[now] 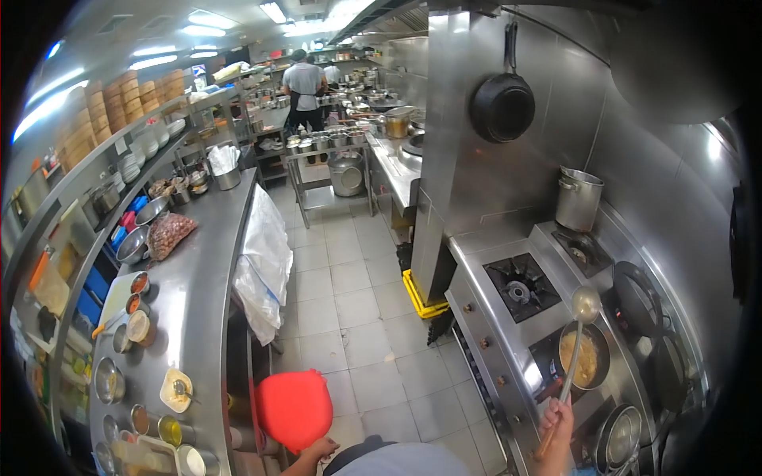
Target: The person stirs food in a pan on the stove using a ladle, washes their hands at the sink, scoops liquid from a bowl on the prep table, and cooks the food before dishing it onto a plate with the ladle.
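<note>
Right hand (558,418) grasps ladle (586,306); pan (603,363) of food (586,366) just beyond. Left hand (321,449) near red seat (294,408); grip cannot be determined.

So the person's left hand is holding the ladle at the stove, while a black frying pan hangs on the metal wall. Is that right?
Not quite: the head view shows the right hand, not the left, holding the ladle at the stove. The black frying pan does hang on the metal wall.

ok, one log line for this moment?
right hand: gripping ladle | left hand: near red stool | frying pan: on stove, food inside
</note>
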Tool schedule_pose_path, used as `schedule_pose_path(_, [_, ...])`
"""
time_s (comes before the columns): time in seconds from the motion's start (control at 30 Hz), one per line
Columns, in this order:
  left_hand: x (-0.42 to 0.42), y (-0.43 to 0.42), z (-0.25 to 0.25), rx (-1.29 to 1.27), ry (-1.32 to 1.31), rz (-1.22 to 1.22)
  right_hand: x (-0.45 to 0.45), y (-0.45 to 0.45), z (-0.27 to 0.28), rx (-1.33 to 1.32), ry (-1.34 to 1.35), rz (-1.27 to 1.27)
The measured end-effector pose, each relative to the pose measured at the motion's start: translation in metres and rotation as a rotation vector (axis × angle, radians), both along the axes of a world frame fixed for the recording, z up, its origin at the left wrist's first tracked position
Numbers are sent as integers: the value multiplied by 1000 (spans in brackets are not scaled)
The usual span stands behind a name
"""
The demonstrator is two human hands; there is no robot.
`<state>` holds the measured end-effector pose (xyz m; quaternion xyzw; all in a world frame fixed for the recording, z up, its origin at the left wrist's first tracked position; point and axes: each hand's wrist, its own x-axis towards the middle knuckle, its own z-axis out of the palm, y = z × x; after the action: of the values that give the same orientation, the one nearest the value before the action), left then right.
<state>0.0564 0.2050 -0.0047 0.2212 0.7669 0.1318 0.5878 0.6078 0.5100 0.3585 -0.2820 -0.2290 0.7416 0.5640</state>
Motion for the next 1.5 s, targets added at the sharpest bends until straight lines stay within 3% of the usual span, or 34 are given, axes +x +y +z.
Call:
schedule_pose_path(0.07, [18, 11, 8, 30, 3, 5, 14, -2, -14, -63, -70, -81])
schedule_pose_path(0.23, [58, 46, 30, 84, 22, -33, 59, 4, -51, -169, -706, -185])
schedule_pose_path(0.27, [63, 52, 35, 80, 24, -56, 76, 10, -71, -103, -794, -208])
schedule_pose_path(0.3, [67, 55, 29, 159, 81, -151, 83, 12, -70, -42, -986, -213])
schedule_pose_path(0.33, [70, 55, 22, 184, 75, -146, 91, 8, -72, -137, -1155, -256])
schedule_pose_path(0.4, [78, 61, 25, 200, 61, -129, 97, 7, -59, -36, -1390, -341])
schedule_pose_path(0.47, [83, 63, 28, 189, 45, -156, 145, 20, -105, 79, -1705, -379])
schedule_pose_path(0.57, [79, 56, 20, 212, -11, -86, 143, 21, -65, -101, -1868, -282])
schedule_pose_path(0.67, [76, 55, 22, 224, 48, -143, 149, 29, -66, -163, -1817, -275])
schedule_pose_path(0.7, [76, 55, 23, 211, 64, -135, 151, 34, -84, 35, -1934, -396])
schedule_pose_path(0.73, [76, 54, 24, 195, 80, -126, 161, 37, -97, 28, -1938, -400])
schedule_pose_path(0.8, [77, 58, 34, 187, 72, -142, 146, 51, -84, -160, -1272, -310])
schedule_pose_path(0.87, [76, 63, 33, 184, 67, -155, 139, 63, -85, -130, -1128, -333])
schedule_pose_path(0.93, [73, 69, 22, 164, -28, -71, 139, 71, -82, -154, -842, -193])
schedule_pose_path(0.97, [75, 74, 27, 168, -29, -74, 128, 62, -58, -188, -775, -168])
schedule_pose_path(1.2, [84, 94, 46, 182, -33, -181, 150, 8, -28, -162, -776, 54])
schedule_pose_path(1.33, [84, 95, 36, 126, -8, -183, 161, -18, -10, -201, -961, 130])
schedule_pose_path(1.43, [77, 92, 14, 102, -69, -159, 165, -21, -27, -80, -1169, 21])
schedule_pose_path(1.5, [81, 97, 26, 84, -36, -184, 167, -14, -46, -26, -1701, -212])
